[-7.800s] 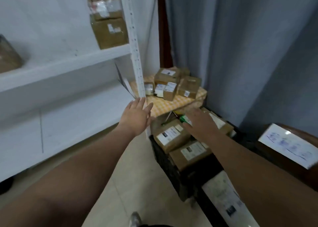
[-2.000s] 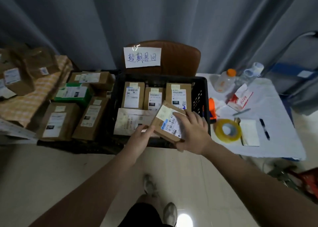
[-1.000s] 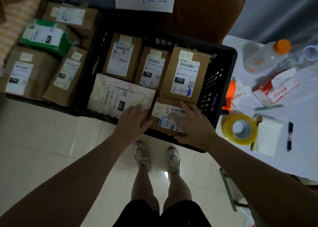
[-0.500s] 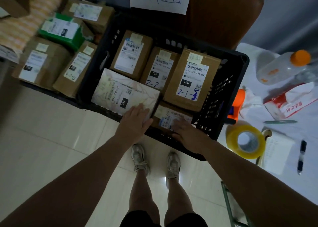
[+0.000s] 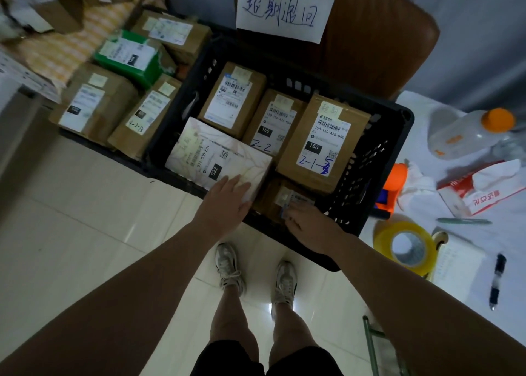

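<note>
A black plastic crate [image 5: 367, 170] in front of me holds several labelled parcels. My left hand [image 5: 225, 204] rests flat on the near corner of a white parcel [image 5: 210, 153] marked 032. My right hand [image 5: 313, 227] reaches over the crate's near rim, and its fingertips touch the near end of a small brown parcel [image 5: 281, 193] lying low in the near right corner. Behind it stand brown boxes marked 2-1 [image 5: 321, 139] and 2-2 [image 5: 273, 119], and a third one [image 5: 232, 96].
A brown chair [image 5: 378, 42] with a handwritten paper sign [image 5: 284, 8] stands behind the crate. More parcels, one green [image 5: 128, 56], lie to the left. On the white table at the right are a yellow tape roll [image 5: 404, 246], a bottle [image 5: 466, 130], a tissue pack [image 5: 481, 187] and a pen [image 5: 496, 279].
The small brown parcel, held above the crate two seconds ago, has sunk into the near right corner. My right hand followed it down; my left hand settled onto the white parcel.
</note>
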`<state>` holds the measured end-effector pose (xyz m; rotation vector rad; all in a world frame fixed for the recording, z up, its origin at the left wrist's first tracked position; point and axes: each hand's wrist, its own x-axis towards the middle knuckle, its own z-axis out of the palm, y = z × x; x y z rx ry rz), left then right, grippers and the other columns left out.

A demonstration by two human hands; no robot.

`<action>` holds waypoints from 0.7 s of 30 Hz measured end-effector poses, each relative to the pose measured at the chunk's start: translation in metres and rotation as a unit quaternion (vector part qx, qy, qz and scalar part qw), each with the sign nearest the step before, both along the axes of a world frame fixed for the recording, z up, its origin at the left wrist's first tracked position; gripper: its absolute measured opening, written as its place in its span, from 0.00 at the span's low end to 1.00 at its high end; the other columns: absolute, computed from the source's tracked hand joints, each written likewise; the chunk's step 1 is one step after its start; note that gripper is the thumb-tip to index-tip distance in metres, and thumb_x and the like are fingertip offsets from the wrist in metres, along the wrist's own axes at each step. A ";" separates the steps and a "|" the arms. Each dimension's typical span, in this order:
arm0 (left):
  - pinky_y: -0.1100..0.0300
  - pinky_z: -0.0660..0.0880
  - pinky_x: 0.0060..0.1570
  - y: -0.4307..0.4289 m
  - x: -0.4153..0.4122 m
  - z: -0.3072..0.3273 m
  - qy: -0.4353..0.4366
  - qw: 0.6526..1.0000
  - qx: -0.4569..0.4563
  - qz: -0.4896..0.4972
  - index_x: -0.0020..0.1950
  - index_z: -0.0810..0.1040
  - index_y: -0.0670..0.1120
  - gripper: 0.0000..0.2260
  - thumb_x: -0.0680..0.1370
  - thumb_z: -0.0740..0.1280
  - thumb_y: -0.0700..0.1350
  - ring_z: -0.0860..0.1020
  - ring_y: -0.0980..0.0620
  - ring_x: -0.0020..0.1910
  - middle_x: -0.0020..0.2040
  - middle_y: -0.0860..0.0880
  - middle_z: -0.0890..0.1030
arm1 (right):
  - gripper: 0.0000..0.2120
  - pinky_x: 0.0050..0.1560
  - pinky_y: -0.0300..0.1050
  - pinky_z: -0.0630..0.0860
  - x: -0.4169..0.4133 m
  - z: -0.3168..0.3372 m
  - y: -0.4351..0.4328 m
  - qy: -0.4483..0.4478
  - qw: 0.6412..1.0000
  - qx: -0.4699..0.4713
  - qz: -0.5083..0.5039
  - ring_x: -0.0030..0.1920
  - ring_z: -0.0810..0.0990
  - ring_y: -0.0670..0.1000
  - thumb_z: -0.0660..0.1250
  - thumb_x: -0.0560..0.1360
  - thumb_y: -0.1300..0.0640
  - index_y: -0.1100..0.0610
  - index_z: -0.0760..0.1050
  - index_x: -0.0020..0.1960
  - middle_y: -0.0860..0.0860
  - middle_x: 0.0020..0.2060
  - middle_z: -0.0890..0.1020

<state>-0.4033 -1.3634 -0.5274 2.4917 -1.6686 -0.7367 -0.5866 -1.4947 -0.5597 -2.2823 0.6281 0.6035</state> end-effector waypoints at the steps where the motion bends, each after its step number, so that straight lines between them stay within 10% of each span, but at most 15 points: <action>1: 0.51 0.49 0.73 0.000 -0.003 0.011 0.009 1.000 0.001 0.011 0.71 0.69 0.40 0.21 0.83 0.55 0.49 0.62 0.39 0.73 0.72 0.37 0.67 | 0.17 0.70 0.49 0.63 -0.001 0.007 0.000 -0.013 1.000 -0.003 -0.001 0.69 0.66 0.55 0.54 0.82 0.53 0.58 0.70 0.67 0.55 0.66 0.71; 21: 0.50 0.57 0.72 0.125 0.170 0.223 -0.166 0.944 -0.065 0.277 0.77 0.59 0.50 0.24 0.82 0.54 0.55 0.57 0.41 0.75 0.77 0.43 0.59 | 0.21 0.69 0.51 0.65 0.264 0.258 0.042 -0.208 0.943 -0.195 0.173 0.72 0.62 0.55 0.54 0.83 0.50 0.55 0.64 0.74 0.54 0.73 0.65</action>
